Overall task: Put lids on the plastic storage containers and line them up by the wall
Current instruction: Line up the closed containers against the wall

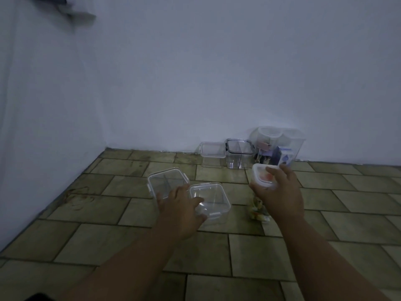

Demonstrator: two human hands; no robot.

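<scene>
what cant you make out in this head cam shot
Head view only:
- Small white-lidded container: contents a pinkish blur, body hidden by right hand.
- Crumpled item on floor: too blurred, partly behind that hand.
- Dark object on wall: cut by top edge.
- Left hand covers part of the clear square container.

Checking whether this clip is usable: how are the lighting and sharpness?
Head view: dim, bluish light; a brighter patch on the floor near the lidded container; soft blur on both hands; the dark object top left is smeared; wide-angle bending at the edges.
</scene>
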